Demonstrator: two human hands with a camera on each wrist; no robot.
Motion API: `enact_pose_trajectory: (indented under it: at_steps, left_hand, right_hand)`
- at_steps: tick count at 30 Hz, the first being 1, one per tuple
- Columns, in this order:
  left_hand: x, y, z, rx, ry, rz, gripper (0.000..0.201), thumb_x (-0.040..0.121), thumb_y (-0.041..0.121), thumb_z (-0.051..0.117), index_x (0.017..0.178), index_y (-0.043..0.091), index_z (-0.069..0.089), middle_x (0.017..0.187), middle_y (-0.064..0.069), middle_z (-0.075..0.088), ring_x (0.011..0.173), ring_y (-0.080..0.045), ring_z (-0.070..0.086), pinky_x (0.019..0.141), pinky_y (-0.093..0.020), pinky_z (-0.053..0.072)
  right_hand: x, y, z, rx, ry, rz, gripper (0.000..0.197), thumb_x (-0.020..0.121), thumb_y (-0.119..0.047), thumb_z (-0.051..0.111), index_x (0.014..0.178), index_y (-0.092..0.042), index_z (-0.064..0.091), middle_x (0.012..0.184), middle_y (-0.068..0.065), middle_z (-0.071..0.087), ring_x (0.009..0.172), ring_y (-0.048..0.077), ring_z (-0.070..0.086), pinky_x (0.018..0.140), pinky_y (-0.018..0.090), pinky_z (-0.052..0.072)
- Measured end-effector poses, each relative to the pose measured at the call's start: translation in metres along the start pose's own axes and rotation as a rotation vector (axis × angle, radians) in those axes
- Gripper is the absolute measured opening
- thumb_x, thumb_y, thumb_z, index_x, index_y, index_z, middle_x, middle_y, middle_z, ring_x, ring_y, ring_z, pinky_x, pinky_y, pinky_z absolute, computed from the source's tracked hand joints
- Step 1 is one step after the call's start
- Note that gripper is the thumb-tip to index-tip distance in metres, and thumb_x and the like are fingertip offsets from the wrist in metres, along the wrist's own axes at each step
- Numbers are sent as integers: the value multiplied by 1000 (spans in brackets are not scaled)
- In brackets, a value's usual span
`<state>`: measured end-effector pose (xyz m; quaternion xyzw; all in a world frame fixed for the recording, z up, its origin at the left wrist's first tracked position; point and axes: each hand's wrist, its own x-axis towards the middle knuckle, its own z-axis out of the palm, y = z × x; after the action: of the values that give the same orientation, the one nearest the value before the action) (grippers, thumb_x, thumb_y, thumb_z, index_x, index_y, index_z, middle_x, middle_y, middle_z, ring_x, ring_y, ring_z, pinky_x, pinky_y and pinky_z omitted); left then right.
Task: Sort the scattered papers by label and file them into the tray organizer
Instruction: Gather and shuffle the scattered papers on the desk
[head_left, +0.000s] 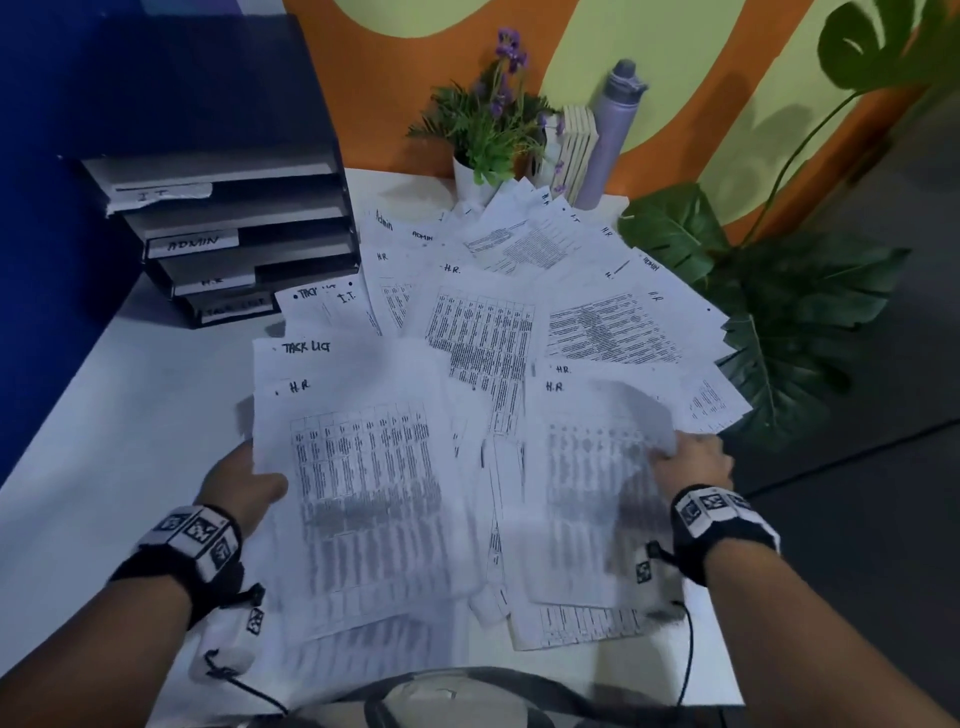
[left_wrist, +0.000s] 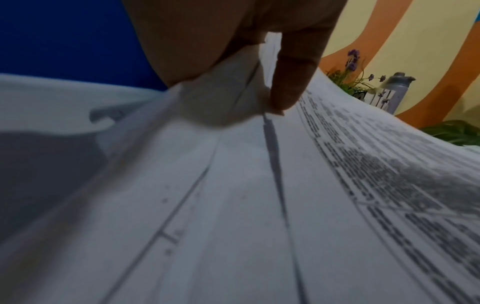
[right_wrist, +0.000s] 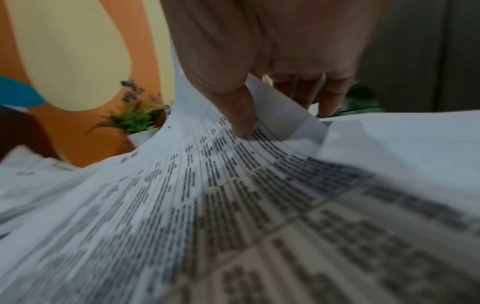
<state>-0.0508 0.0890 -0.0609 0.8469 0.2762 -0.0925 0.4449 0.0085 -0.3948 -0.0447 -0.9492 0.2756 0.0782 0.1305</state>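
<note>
Printed papers (head_left: 363, 467), seemingly HR-labelled, curl.

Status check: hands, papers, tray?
Left hand pinching H.R. sheet. Right hand pinching another H.R. sheet. Tray organizer back left; loose papers spread between.

1. The tray organizer (head_left: 244, 218) stands at the tabletop's (head_left: 130, 395) far left.
2. Scattered papers (head_left: 483, 332) lie right of it, overlapping.
3. A potted plant (head_left: 480, 135), books (head_left: 579, 150) and a bottle (head_left: 610, 135) stand behind the papers.
</note>
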Motion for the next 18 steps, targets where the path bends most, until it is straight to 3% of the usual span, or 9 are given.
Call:
enact_pose_trajectory:
  at_steps: [2,4,6,8,9,11,13,15,18]
  left_hand:
    - [1,0,-6,25,46,27,26,86,18,64,110,9,65,103,-12,68,88,-28,63,81,-36,50]
    - [4,-2,-9,192,96,56,38,83,36,64,106,7,68,117,-15,63,103,-33,62,90,-41,50]
    - [6,-3,-10,326,103,25,49,82,41,64,121,12,64,150,-12,34,131,-31,43,109,-41,37]
    - [7,-3,-9,285,57,-5,48,85,37,64,127,13,60,156,-9,20,136,-30,36,113,-39,30]
    - [6,-2,-7,276,36,11,42,88,32,63,124,11,62,151,-13,30,131,-31,43,110,-39,34]
    - [0,3,-2,317,40,81,26,91,28,61,106,7,67,116,-16,61,102,-33,60,88,-37,48]
    - [-7,8,-1,339,96,111,24,92,27,58,96,5,67,92,-13,67,81,-30,61,73,-33,49]
    - [-14,13,-5,330,178,120,25,93,27,56,98,4,67,93,-16,67,82,-31,61,75,-35,51]
    - [-27,26,-17,390,306,216,26,96,22,53,103,0,64,101,-21,63,88,-35,59,76,-39,49]
  right_hand:
    - [8,11,1,-41,-21,36,26,88,-29,58,108,-12,61,129,18,45,112,39,47,94,45,44]
    - [10,12,3,-31,-41,44,24,85,-28,58,101,-10,62,118,21,52,102,39,55,88,42,51]
    - [5,8,4,-31,-29,43,25,84,-26,58,102,-9,64,114,20,53,99,39,57,85,42,53]
    - [-5,3,10,-5,21,45,31,85,-21,60,112,-7,62,130,18,43,110,40,51,92,44,49]
    - [-12,0,13,16,57,46,33,85,-17,61,116,-7,61,139,17,36,116,41,46,95,46,45]
    - [-25,-5,19,34,131,19,35,83,-11,63,118,-6,60,147,15,27,118,42,42,94,48,41]
    - [-33,-9,24,47,158,-12,37,80,-4,62,117,-5,58,146,16,27,109,41,48,86,45,44]
    - [-35,-12,24,114,130,-48,44,80,2,58,122,-5,53,135,19,36,91,37,55,76,41,48]
    - [-33,-19,12,362,116,-65,66,83,5,53,141,-19,32,117,18,57,88,36,61,76,42,53]
